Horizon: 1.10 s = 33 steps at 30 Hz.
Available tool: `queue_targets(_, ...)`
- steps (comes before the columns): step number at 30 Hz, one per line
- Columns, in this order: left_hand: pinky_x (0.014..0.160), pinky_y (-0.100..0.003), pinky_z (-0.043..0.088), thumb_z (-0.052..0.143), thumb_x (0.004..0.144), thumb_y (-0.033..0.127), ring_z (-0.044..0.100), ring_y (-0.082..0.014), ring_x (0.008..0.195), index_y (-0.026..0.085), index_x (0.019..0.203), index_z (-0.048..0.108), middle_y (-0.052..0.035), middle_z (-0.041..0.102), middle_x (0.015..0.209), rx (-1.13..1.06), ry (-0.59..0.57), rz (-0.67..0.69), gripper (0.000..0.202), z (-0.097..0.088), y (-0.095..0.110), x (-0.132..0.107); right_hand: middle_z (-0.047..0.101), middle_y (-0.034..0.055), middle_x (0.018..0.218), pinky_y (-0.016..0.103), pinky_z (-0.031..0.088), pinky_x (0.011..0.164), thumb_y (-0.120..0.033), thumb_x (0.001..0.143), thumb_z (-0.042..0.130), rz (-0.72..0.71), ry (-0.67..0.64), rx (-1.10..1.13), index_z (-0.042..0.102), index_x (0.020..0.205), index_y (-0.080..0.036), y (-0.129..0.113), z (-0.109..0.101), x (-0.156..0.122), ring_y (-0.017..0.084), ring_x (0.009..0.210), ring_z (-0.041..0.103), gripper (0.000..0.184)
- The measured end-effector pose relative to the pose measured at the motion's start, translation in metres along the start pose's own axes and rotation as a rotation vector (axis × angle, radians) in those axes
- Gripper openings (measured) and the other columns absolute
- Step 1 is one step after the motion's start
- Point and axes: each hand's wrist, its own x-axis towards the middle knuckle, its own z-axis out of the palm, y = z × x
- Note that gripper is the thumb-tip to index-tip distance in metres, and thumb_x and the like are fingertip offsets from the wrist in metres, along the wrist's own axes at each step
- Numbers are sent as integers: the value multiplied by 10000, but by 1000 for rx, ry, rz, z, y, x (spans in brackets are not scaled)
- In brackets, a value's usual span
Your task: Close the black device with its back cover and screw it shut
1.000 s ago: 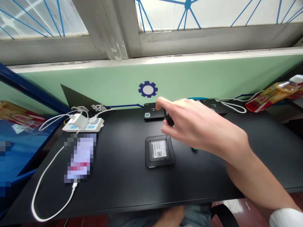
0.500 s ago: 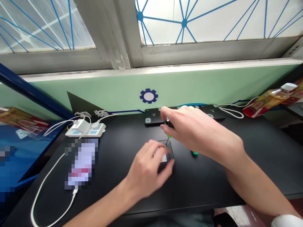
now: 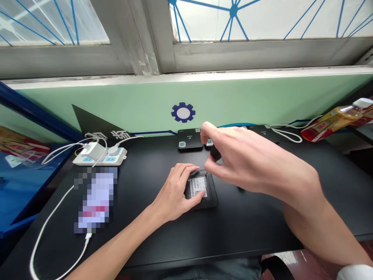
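Device (image 3: 201, 194), black and near-square, lies flat in the middle of the worktop (image 3: 247, 233), white label (image 3: 198, 187) facing up. Its sides run roughly parallel to the worktop edge; no clear long axis, and which way its front faces cannot be told. Left hand (image 3: 175, 198) sits on its near-left part, fingers curved over the far edge and thumb beside the label, gripping it in place. Right hand (image 3: 250, 163) hangs just above and to the right, not touching the device, fingers closed around a dark tool grip (image 3: 216, 153); any shaft is hidden behind the fingers.

Black box (image 3: 190, 140) lies at the back edge of the worktop, a second black box (image 3: 262, 133) behind the right hand. Left of the hands: white power strip (image 3: 99, 157) with a white charger (image 3: 92, 151), and a pixelated phone (image 3: 96, 200) on a white cable (image 3: 49, 229). Plastic bottle (image 3: 335, 124) lies on its side at far right, by the green wall panel (image 3: 233, 97).
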Motion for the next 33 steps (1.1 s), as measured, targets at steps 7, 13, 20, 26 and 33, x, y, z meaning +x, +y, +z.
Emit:
queue_targets(7,1092,-495,491,728,1021,342,610,-326,1280,238,1401,591,-111,668,1374,-45,-49,-13,418,3,-3,0,516,-40,825,363,368,722,-223,1002,548,8,-45,33,367,958,-261,-2,-3,-1,167,725,440,189)
queue_targets(13,1115,-518,487,708,1035,356,611,-331,1303,235,1463,582,-131,671,1404,-47,-53,-4,462,2,-4,0,448,-46,717,378,277,619,-311,1087,507,56,-47,-84,405,928,-260,4,-1,-1,174,625,337,196)
queue_targets(20,1114,-498,487,714,1036,366,616,-333,1306,233,1431,602,-129,671,1401,-37,-63,-6,432,3,-4,0,609,17,942,368,373,719,-241,998,580,-21,-71,31,488,1096,-245,7,-8,-6,195,758,485,134)
queue_targets(26,1122,-497,477,712,1042,362,610,-334,1317,236,1445,593,-127,667,1415,-40,-71,-6,439,2,-3,0,610,11,877,362,304,654,-343,1126,473,-49,-70,22,454,1036,-251,2,-8,-5,190,704,469,130)
queue_targets(33,1134,-501,459,716,1049,359,599,-331,1312,224,1470,559,-131,656,1414,-34,-75,-5,469,2,-3,0,503,-24,659,375,248,606,-267,1029,466,69,-100,-104,454,1030,-252,-10,-9,0,199,557,297,19)
